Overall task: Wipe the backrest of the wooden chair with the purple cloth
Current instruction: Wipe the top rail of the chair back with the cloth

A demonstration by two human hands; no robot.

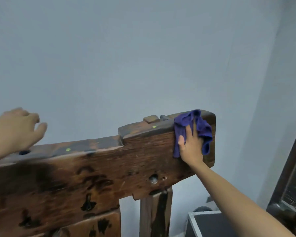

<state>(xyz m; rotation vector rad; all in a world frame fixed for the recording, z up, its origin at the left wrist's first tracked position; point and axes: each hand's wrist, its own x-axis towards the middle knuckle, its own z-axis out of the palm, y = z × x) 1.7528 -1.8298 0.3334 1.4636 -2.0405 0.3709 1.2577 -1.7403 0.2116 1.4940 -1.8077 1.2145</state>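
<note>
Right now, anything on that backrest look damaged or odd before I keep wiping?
Two small bright green spots sit on the backrest's top edge, one near the middle, one just left of the purple cloth. The holes and dark blotches on its face look like old wear.

Single head-worn wide-angle view, looking forward, tilted slightly, close behind chair backrest (96,171). Both arms enter from bottom corners: left hand (15,129) at left edge, right hand (190,146) right of centre, cloth (186,124) under and above its fingers. Beyond fingertips, plain wall (126,48) fills upper frame. No second view to overlap.
</note>
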